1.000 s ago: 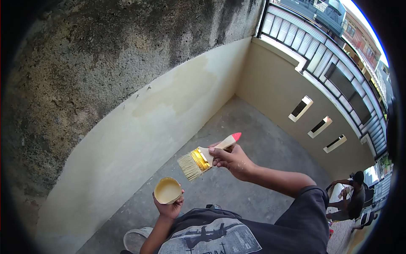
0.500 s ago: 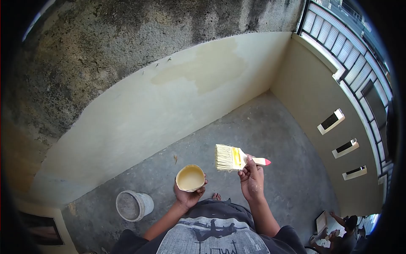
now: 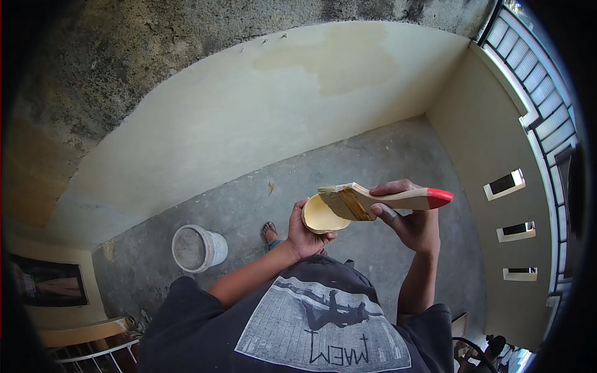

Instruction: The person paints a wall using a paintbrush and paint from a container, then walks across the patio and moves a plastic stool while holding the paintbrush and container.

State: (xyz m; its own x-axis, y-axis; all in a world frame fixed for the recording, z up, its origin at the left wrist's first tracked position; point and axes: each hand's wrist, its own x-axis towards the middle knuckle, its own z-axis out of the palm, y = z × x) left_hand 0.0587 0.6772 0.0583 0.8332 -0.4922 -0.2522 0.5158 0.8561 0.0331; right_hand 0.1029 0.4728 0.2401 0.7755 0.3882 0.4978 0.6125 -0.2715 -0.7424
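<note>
A small cup of cream paint [image 3: 326, 216] rests in my left hand [image 3: 305, 236], whose fingers wrap round its side. My right hand [image 3: 413, 224] grips a wide paintbrush [image 3: 404, 199] by its pale wooden handle with a red end. The brush's bristles [image 3: 336, 198] are over the cup's right rim, pointing left and down. Whether the bristle tips touch the paint I cannot tell. In front of me is a wall [image 3: 205, 130] with a pale painted lower part and a darker beige patch [image 3: 342, 56].
A white bucket [image 3: 214, 248] with a grey top stands on the concrete floor [image 3: 373, 149] to my left. Rough, stained plaster [image 3: 186, 37] covers the upper wall. A side wall with slots [image 3: 519, 231] and a metal railing [image 3: 528, 74] runs along the right. Another person [image 3: 494, 348] is at lower right.
The paintbrush has come up close above the cup and turned, its handle now reaching far right. The cup has shifted right and up in view. My view has turned, and one foot now shows.
</note>
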